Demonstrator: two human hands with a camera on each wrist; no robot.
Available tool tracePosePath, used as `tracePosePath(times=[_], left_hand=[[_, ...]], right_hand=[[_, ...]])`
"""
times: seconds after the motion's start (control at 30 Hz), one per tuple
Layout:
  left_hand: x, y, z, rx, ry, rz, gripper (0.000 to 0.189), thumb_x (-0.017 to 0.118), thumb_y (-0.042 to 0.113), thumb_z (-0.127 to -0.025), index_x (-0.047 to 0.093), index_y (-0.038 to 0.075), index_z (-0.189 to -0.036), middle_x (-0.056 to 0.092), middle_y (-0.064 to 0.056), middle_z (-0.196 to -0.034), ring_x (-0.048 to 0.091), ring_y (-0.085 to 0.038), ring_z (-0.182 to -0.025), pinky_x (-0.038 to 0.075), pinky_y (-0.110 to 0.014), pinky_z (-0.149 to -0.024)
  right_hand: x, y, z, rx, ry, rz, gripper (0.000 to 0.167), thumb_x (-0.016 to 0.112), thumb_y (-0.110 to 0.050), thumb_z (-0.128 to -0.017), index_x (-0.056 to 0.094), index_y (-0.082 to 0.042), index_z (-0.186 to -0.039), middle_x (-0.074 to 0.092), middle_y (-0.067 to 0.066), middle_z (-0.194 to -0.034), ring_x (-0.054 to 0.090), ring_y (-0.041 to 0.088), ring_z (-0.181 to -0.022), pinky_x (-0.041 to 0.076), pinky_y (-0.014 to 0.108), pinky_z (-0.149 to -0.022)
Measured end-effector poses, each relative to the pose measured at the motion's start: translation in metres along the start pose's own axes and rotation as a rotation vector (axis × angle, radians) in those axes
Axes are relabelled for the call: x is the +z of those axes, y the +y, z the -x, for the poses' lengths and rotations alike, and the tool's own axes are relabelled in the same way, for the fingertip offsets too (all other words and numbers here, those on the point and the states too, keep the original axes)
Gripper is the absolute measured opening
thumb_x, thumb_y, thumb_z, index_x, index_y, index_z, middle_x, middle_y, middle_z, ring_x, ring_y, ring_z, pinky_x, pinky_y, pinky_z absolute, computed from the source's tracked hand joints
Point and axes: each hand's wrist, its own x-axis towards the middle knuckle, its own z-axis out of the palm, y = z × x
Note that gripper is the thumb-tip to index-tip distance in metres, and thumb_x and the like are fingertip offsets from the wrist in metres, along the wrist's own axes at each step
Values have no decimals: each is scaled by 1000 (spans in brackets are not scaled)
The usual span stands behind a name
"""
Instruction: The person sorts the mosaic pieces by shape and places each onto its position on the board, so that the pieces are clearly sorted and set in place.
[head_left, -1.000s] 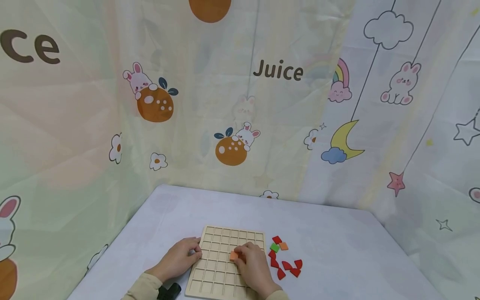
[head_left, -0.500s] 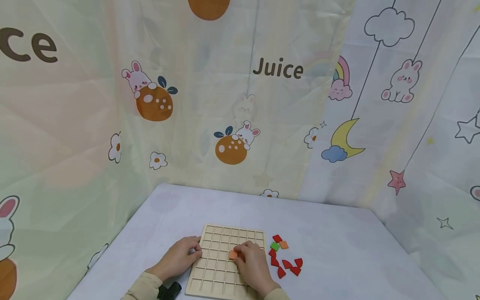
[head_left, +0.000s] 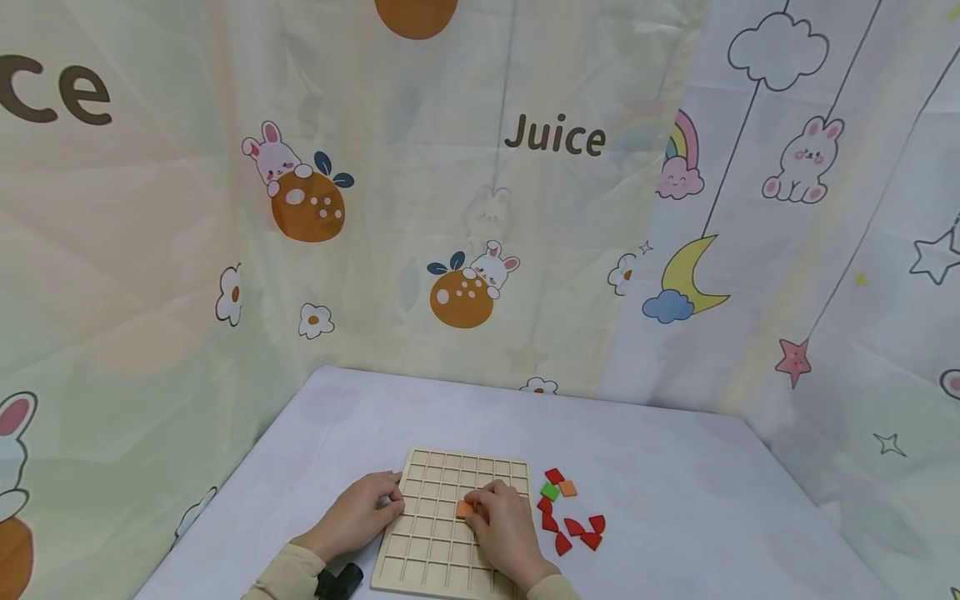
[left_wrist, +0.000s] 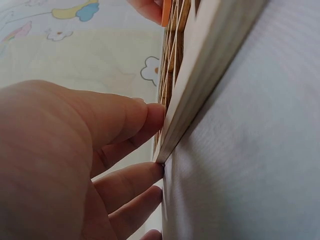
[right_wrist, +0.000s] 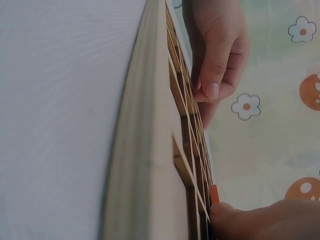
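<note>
A pale wooden board [head_left: 422, 550] with a grid of recessed squares lies on the table. My right hand [head_left: 508, 531] is over the right half of the board and pinches a small orange tile [head_left: 462, 509] between thumb and fingers. In the right wrist view the orange tile [right_wrist: 214, 194] stands up from the grid at the fingertips. My left hand [head_left: 362, 515] rests at the board's left edge. Seen from the left wrist, its fairly straight fingers [left_wrist: 130, 187] touch the rim [left_wrist: 192, 112], with the thumb side at the top.
Right of the board lie several red pieces [head_left: 574, 528], some with a curved side, a green square tile [head_left: 551, 492] and another orange tile [head_left: 567, 488]. A black object [head_left: 345, 582] sits by the left wrist. Printed curtains [head_left: 390, 208] hang behind the table [head_left: 660, 500].
The orange tile and the right fingertips have shifted very slightly to the left over the grid. The left hand and the loose pieces stay where they were.
</note>
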Motion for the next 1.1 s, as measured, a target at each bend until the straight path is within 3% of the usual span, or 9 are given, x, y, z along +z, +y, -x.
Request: tracePosePath(times=[0.6,0.87,1.1], left_hand=[[-1,2,2,12,-6,0,19,71,19,-88,61,26,-73,60,-12,-133,49,-37,-130,38,-58,-106],[-2,3,2,9,-10,-7,19,70,18,-88,62,25,-73,60,-13,-133,49,-38,-130,38,-59,-106],[-2,4,2,3,-8,-13,19,71,18,-88,62,25,-73,60,-13,-133,49,-37,-130,38,-59,-106]], right_hand=[[-2,-1,1,23,-22,-12,22,77,-20,-84,74,-17,-106,57,-9,-91,46,8,-79,35,27,-66],[-8,5,2,56,8,-81,20,73,-21,-87,73,-15,-106,63,-8,-98,50,8,-82,42,22,-63],[-19,16,2,89,58,-99,17,73,-18,-88,73,-15,-105,65,-5,-101,59,17,-94,54,33,-73]])
